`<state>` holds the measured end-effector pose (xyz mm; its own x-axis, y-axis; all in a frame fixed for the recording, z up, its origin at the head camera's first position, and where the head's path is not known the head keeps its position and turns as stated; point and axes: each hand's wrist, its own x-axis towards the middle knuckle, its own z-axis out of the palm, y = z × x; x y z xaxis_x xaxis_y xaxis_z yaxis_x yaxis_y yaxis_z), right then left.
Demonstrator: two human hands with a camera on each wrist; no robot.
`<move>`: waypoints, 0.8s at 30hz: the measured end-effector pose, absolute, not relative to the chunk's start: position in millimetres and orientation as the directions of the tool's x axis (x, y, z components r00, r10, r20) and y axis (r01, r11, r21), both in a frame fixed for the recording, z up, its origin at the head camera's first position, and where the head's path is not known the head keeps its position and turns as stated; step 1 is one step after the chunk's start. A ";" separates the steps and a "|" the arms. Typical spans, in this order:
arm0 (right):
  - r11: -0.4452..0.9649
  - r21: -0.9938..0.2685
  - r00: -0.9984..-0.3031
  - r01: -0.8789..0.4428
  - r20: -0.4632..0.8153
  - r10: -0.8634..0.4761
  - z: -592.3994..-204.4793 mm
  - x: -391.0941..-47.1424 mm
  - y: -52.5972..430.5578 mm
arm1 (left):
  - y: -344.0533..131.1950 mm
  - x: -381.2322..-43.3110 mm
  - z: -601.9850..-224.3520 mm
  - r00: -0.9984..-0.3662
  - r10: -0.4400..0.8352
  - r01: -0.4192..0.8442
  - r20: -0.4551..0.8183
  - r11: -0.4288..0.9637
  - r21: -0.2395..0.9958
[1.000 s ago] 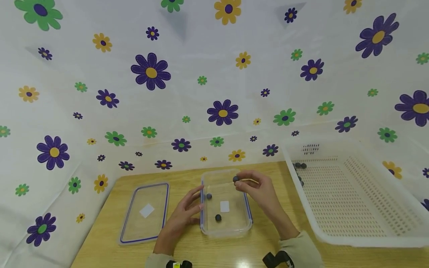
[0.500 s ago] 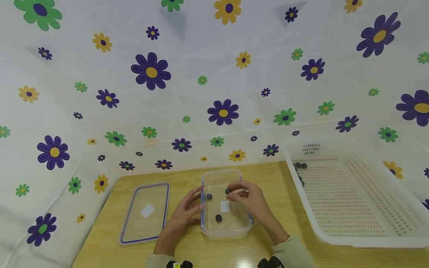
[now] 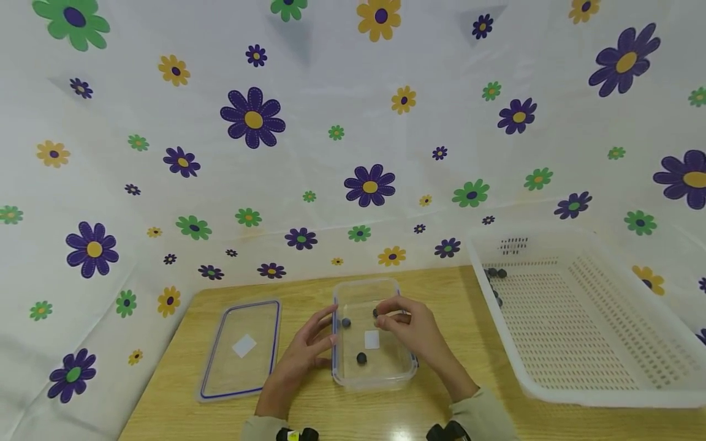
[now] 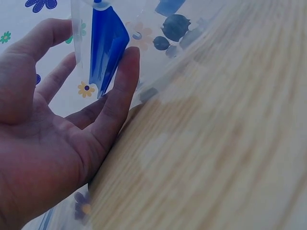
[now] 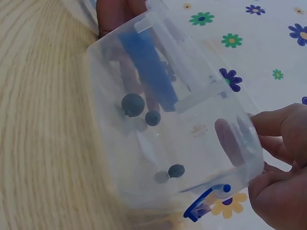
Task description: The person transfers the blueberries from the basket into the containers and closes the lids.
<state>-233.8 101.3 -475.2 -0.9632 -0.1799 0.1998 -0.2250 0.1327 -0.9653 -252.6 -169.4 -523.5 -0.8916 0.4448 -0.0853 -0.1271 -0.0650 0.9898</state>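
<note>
A clear lidded-style plastic food box (image 3: 374, 384) with blue-edged clips stands on the table, its lid off. My left hand (image 3: 302, 349) rests its extended fingers against the box's left wall, beside the blue clip (image 4: 108, 48). My right hand (image 3: 410, 327) reaches over the right rim, thumb and forefinger slightly parted inside. Just under those fingertips lies a blueberry (image 5: 176, 170), apart from them on the box floor in the right wrist view. Two more blueberries lie in the box, one near the left wall (image 3: 345, 322) and one toward the front (image 3: 361, 358).
The clear lid (image 3: 276, 343) with a blue seal lies to the left of the box. At the right stands a white perforated basket (image 3: 515, 367) with several blueberries (image 3: 496, 273) along its left side. A flowered sheet (image 3: 325, 153) hangs behind the table.
My right hand has moved left and down into the box with a blueberry, which now lies released on the floor. My left hand has stayed at the box wall.
</note>
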 end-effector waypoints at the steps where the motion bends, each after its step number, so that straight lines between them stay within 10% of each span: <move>1: 0.113 -0.968 -0.961 -0.223 0.199 -0.192 -475.3 -233.8 102.2 | -169.3 -252.4 -524.2 -0.892 0.444 -0.129 -0.086 -0.067 0.989; 10: 0.057 -0.961 -0.934 -0.271 0.248 -0.257 -442.1 -223.5 116.5 | -168.9 -249.4 -527.7 -0.891 0.446 -0.142 -0.086 -0.095 0.985; 24: 0.389 -0.779 -0.868 -0.492 0.476 -0.145 -351.7 -227.8 199.2 | -169.8 -252.5 -522.0 -0.898 0.431 -0.124 -0.083 -0.068 0.990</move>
